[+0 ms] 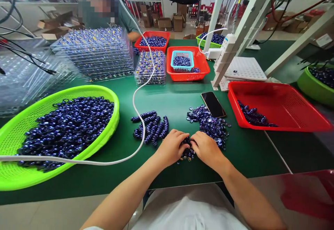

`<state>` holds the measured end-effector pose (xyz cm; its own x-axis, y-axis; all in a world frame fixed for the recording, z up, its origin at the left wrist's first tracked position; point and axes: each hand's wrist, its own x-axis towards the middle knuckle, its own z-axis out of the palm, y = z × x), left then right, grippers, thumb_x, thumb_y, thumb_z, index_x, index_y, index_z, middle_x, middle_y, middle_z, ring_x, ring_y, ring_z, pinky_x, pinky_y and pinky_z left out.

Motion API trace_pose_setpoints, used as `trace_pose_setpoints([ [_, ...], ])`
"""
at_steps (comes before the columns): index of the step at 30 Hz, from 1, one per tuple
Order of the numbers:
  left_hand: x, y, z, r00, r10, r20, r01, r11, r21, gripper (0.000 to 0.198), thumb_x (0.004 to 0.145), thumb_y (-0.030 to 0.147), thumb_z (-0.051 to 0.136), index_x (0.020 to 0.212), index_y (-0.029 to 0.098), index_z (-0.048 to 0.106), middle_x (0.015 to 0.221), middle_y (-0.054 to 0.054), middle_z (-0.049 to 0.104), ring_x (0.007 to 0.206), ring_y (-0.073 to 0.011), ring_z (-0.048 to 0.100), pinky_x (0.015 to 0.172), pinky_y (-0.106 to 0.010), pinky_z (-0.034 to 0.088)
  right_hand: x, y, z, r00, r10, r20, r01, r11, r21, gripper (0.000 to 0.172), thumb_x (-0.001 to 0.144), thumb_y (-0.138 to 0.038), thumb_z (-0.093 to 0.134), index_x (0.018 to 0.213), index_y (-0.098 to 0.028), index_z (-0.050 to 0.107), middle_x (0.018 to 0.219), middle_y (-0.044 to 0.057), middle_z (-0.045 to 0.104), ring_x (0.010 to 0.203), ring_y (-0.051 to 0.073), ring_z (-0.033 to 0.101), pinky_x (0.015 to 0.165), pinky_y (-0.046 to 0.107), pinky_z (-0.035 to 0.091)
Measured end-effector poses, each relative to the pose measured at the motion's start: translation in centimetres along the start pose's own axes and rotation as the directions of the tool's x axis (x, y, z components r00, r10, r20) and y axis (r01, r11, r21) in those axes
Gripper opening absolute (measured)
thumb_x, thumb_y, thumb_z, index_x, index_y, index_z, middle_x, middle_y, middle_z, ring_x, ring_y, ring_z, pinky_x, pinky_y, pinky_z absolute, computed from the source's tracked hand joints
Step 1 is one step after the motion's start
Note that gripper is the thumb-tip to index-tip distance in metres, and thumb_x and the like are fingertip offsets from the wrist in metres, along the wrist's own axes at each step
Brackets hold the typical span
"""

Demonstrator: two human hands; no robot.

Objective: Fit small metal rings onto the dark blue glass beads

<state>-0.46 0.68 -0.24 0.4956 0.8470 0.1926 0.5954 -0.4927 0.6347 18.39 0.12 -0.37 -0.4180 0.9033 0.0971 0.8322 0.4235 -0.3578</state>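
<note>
My left hand (pixel 173 146) and my right hand (pixel 206 149) meet over a small heap of dark blue shiny parts (pixel 188 154) on the green table. The fingers of both hands are curled in around dark blue pieces; exactly which piece each one grips is partly hidden. Left of my left hand lie several stacked rows of dark blue ring-like parts (pixel 152 129). Close beyond my right hand spreads a loose pile of dark blue round caps (pixel 212 125).
A green basket (pixel 114 108) full of dark blue parts stands left. A white cable (pixel 134 98) crosses the table. A phone (pixel 213 104) lies near a red basket (pixel 281 99). Stacked clear trays (pixel 101 59) and another person (pixel 127 21) are at the back.
</note>
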Motion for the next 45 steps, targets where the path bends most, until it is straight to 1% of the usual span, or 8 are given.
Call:
trace_pose_setpoints([
  [5,0.2,-0.6,1.5,0.997,-0.005,-0.073,0.005,1.0,-0.008,0.032,0.086,0.021,0.065,0.118,0.015,0.066,0.11,-0.014,0.069,0.103,-0.0286,0.057,0.089,-0.046,0.052,-1.0,1.1,-0.7,0.986,0.118,-0.118,-0.077,0.949,0.306,0.014,0.093,-0.017,0.053,0.093,-0.019,0.066,0.091,0.006,0.067,0.081,0.019,0.065,0.073,0.032,0.052],
  [11,0.6,2.0,0.0,0.982,-0.11,-0.15,0.058,0.948,-0.314,0.034,0.086,0.023,0.065,0.12,0.019,0.066,0.119,-0.014,0.068,0.114,-0.0286,0.059,0.098,-0.048,0.048,-1.5,1.4,-2.6,0.948,0.313,-0.061,-0.128,0.549,0.826,0.016,0.089,-0.034,0.064,0.096,-0.02,0.067,0.083,0.003,0.072,0.069,0.016,0.069,0.063,0.028,0.056],
  [15,1.3,3.8,-1.0,0.962,-0.255,0.095,0.239,0.623,-0.744,0.031,0.087,0.031,0.065,0.115,0.017,0.069,0.108,-0.011,0.074,0.1,-0.0239,0.067,0.09,-0.039,0.053,-1.2,1.0,-3.1,0.942,0.314,-0.115,-0.031,0.423,0.905,0.016,0.085,-0.034,0.07,0.091,-0.02,0.067,0.084,0.003,0.074,0.063,0.014,0.066,0.057,0.027,0.056],
  [18,1.8,3.8,-0.8,0.939,-0.284,0.195,0.299,0.393,-0.87,0.031,0.084,0.034,0.069,0.109,0.015,0.073,0.103,-0.01,0.076,0.092,-0.0209,0.068,0.083,-0.034,0.054,-1.3,0.9,-2.4,0.935,0.312,-0.17,0.041,0.382,0.923,0.014,0.086,-0.034,0.069,0.091,-0.022,0.064,0.086,0.003,0.074,0.053,0.01,0.058,0.047,0.024,0.051],
  [31,1.7,2.8,0.7,0.903,-0.31,0.297,0.317,0.016,-0.948,0.026,0.071,0.028,0.083,0.088,0.012,0.072,0.079,-0.004,0.073,0.068,-0.0121,0.065,0.072,-0.027,0.051,-2.3,0.8,-1.3,0.962,0.19,-0.196,0.111,0.382,0.918,0.006,0.09,-0.024,0.063,0.096,-0.025,0.064,0.1,0.005,0.076,0.062,0.012,0.064,0.048,0.022,0.052],
  [35,1.6,2.6,0.7,0.913,-0.298,0.277,0.31,0.07,-0.948,0.023,0.073,0.026,0.082,0.086,0.011,0.07,0.069,-0.002,0.071,0.065,-0.0118,0.064,0.07,-0.026,0.049,-2.5,0.9,-2.0,0.971,0.096,-0.218,0.161,0.413,0.897,0.015,0.092,-0.019,0.055,0.102,-0.026,0.064,0.117,0.007,0.07,0.095,0.02,0.069,0.075,0.034,0.058],
  [38,1.4,2.3,0.5,0.923,-0.279,0.266,0.309,0.123,-0.943,0.022,0.073,0.026,0.082,0.085,0.011,0.071,0.068,-0.002,0.07,0.065,-0.0115,0.063,0.069,-0.026,0.049,-2.4,0.8,-2.6,0.969,0.033,-0.243,0.197,0.486,0.851,0.031,0.089,-0.021,0.051,0.118,-0.027,0.062,0.135,0.009,0.059,0.123,0.027,0.056,0.095,0.046,0.052],
  [45,1.2,2.2,0.4,0.91,-0.314,0.269,0.317,0.113,-0.942,0.022,0.071,0.027,0.083,0.084,0.012,0.073,0.07,-0.001,0.069,0.066,-0.0112,0.062,0.071,-0.026,0.051,-1.5,0.4,-2.2,0.921,-0.125,-0.369,0.336,0.734,0.591,0.048,0.088,-0.012,0.061,0.13,-0.034,0.059,0.128,0.005,0.063,0.115,0.024,0.06,0.098,0.044,0.051],
])
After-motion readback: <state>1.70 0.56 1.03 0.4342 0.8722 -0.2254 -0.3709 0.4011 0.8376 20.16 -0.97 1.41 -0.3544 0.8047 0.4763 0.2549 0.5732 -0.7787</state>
